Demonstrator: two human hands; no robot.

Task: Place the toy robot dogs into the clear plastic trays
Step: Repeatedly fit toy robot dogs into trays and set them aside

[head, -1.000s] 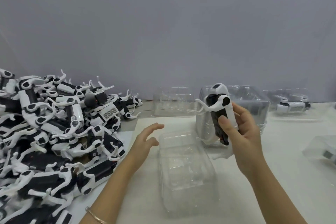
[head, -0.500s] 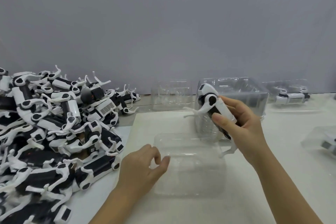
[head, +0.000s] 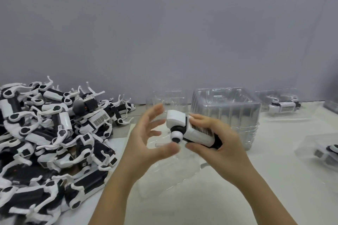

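Starting far left, a heap of toy robot dogs point(head: 51, 142) lies piled. Our left hand point(head: 144, 144), fingers spread and holding nothing, hovers just beside the dog point(head: 193, 131) gripped in our right hand point(head: 225, 150), above the clear tray point(head: 173, 173). We judge we're orienting it; next, lower it squarely into the tray's recess.

Left hand point(head: 146, 144), right hand point(head: 222, 149), forearms point(head: 112, 197) bare
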